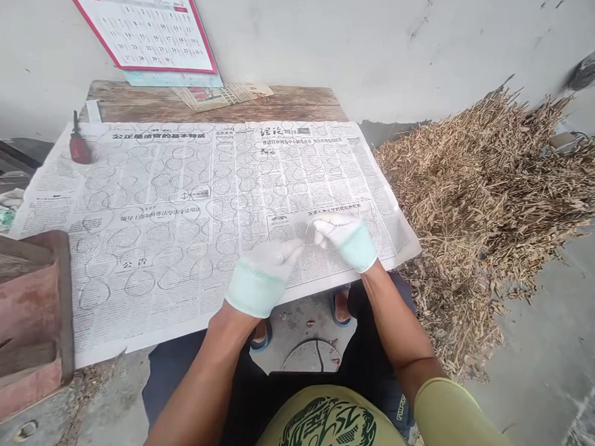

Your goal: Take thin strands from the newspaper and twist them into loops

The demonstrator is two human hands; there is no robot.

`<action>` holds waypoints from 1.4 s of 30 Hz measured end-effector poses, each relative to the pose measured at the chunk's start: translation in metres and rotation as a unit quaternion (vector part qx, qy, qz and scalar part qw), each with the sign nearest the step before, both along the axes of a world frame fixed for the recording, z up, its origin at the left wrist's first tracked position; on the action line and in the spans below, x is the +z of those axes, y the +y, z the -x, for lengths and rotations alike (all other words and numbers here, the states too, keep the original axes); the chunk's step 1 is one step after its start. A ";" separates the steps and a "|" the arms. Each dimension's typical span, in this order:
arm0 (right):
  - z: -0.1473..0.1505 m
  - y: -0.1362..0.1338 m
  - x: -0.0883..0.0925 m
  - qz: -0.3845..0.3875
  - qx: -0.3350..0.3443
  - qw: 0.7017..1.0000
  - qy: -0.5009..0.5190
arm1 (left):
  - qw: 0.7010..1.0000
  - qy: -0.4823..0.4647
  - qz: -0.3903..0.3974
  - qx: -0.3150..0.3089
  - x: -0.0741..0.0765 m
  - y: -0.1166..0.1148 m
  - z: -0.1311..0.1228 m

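Both my hands wear white knit gloves with pale green cuffs. My left hand (267,266) hovers over the near edge of a big newspaper (180,207) spread on a low wooden table (254,106); its fingers are pressed together in a pinch. My right hand (344,237) is just to its right, fingers also pinched toward the left hand. A thin pale thread or fibre (307,230) shows between the two hands. The newspaper is covered with rows of drawn oval outlines.
A large heap of dry straw-like husks (482,197) lies on the ground at the right. A red-handled tool (79,147) rests on the paper's far left corner. A calendar (149,33) hangs on the wall. Reddish wooden boxes (27,310) stand at the left.
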State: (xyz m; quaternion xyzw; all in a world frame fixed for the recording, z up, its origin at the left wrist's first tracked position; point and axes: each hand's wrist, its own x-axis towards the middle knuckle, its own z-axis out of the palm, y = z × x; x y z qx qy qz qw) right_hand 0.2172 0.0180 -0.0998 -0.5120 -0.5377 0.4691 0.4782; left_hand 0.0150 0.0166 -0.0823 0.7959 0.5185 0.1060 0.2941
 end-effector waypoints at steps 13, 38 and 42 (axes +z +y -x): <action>0.001 -0.007 0.004 -0.006 0.000 1.000 -0.024 | 1.000 0.019 0.005 -0.007 0.005 0.001 0.000; 0.005 -0.002 -0.003 -0.003 -0.082 0.997 0.004 | 0.998 -0.033 -0.055 -0.014 -0.022 -0.001 -0.009; 0.004 -0.001 -0.004 0.015 -0.073 0.997 -0.020 | 0.998 -0.028 -0.050 -0.007 -0.023 -0.001 -0.010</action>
